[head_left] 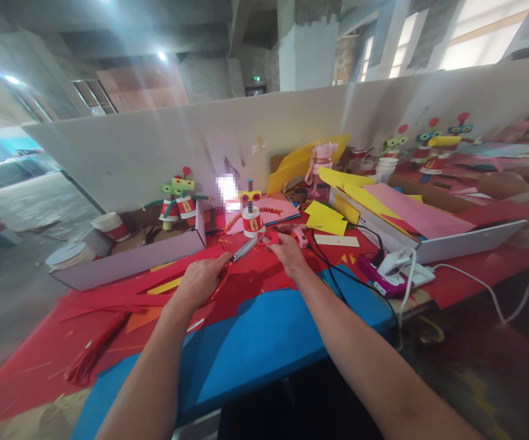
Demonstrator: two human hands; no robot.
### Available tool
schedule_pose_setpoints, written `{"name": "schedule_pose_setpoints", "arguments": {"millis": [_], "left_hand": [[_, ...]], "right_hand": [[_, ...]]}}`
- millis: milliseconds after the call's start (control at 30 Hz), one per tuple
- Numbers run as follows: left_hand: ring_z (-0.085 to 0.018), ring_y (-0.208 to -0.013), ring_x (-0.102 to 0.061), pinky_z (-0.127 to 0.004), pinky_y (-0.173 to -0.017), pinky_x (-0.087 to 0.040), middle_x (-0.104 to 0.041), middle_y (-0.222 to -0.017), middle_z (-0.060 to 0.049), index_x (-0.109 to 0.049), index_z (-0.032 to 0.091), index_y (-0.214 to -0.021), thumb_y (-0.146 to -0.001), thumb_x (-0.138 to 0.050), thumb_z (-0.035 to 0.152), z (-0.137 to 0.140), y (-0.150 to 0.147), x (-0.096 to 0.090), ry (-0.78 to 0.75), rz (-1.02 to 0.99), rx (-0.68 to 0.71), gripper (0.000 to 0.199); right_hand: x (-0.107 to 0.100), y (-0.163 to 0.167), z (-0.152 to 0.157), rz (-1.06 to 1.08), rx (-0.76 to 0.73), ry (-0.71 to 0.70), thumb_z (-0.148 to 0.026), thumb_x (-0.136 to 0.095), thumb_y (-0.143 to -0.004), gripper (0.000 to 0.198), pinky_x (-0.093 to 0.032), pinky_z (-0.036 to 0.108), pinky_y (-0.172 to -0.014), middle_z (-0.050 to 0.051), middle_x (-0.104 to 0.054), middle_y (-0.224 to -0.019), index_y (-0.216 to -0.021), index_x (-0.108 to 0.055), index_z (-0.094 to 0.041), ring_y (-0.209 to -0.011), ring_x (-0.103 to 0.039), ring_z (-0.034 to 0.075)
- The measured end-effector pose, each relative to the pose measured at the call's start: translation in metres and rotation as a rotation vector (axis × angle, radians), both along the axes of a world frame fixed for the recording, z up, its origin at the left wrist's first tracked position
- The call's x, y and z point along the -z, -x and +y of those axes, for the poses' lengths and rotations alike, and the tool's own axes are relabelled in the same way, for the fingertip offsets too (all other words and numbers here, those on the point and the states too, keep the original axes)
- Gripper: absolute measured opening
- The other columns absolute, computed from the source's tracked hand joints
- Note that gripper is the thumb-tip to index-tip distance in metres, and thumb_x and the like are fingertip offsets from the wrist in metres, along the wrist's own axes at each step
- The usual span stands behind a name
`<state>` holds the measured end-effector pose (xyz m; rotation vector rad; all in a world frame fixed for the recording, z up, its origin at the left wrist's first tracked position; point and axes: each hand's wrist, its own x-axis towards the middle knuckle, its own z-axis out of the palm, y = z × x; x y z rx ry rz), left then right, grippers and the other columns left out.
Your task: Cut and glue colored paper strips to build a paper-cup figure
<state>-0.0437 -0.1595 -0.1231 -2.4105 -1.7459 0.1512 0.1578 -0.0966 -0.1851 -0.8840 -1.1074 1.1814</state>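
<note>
the paper-cup figure (pixel 252 225), with its yellow head and red eye rings, stands on the table (pixel 264 278), and everything here is placed from it. nearer the person than the figure and to its left, the left hand (pixel 202 280) grasps the scissors (pixel 244 249) by their red handles, the blades slanting up towards the figure's base. nearer the person and to the figure's right, the right hand (pixel 289 252) pinches a small red paper piece (pixel 271 238) between thumb and fingers, just in front of the figure. the scissor tips are close to this piece; whether they touch it i cannot tell.

right of the figure, just past the right hand, lies a pink glue gun (pixel 299 234). further right are yellow sheets (pixel 326 218), a white strip (pixel 336 241) and, nearer the person, a purple power strip (pixel 383 278). behind the figure and to its right stands a pink bottle (pixel 323 160); well to its right, a white box (pixel 470 239) holds pink and yellow paper. left of the figure, a long low box (pixel 136 263) sits near similar cup figures (pixel 184 208). in front of it, along the table's near edge, spreads a blue sheet (pixel 264 342).
</note>
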Motion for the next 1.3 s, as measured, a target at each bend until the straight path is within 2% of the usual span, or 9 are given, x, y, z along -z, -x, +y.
{"name": "schedule_pose_setpoints", "arguments": {"millis": [167, 600, 1033, 1300], "left_hand": [[-0.023, -0.081, -0.064, -0.027, -0.061, -0.034, -0.070, -0.088, -0.007, -0.051, 0.025, -0.122, -0.088, -0.036, 0.020, -0.0001, -0.0004, -0.0012, 0.003, 0.006, -0.012, 0.038], [-0.023, -0.081, -0.064, -0.028, -0.061, -0.034, -0.070, -0.091, -0.008, -0.051, 0.024, -0.120, -0.088, -0.037, 0.020, 0.0010, 0.0022, 0.0007, -0.006, 0.001, 0.006, 0.035], [-0.023, -0.079, -0.063, -0.028, -0.061, -0.032, -0.069, -0.088, -0.007, -0.053, 0.024, -0.117, -0.087, -0.035, 0.019, 0.0009, 0.0020, 0.0000, -0.003, -0.003, -0.011, 0.035], [-0.023, -0.077, -0.063, -0.028, -0.059, -0.030, -0.069, -0.087, -0.007, -0.051, 0.025, -0.121, -0.087, -0.036, 0.021, 0.0038, 0.0071, 0.0049, -0.022, -0.035, 0.027, 0.037]], "right_hand": [[-0.0022, -0.0006, -0.0016, 0.067, -0.017, 0.029, -0.044, -0.077, -0.058, 0.030, -0.048, 0.030, -0.071, 0.004, -0.072, -0.077, -0.074, -0.074, -0.018, -0.078, -0.062, 0.019], [0.0019, -0.0015, 0.0012, 0.068, -0.011, 0.011, -0.043, -0.075, -0.060, 0.030, -0.050, 0.031, -0.074, 0.005, -0.073, -0.082, -0.077, -0.074, -0.018, -0.084, -0.065, 0.021], [0.0038, -0.0021, 0.0036, 0.077, -0.007, 0.008, -0.043, -0.074, -0.060, 0.033, -0.049, 0.031, -0.070, 0.003, -0.069, -0.072, -0.078, -0.073, -0.016, -0.070, -0.061, 0.017], [0.0046, -0.0028, 0.0049, 0.080, 0.012, 0.012, -0.048, -0.074, -0.060, 0.037, -0.048, 0.029, -0.066, 0.002, -0.068, -0.069, -0.080, -0.074, -0.016, -0.065, -0.058, 0.015]]}}
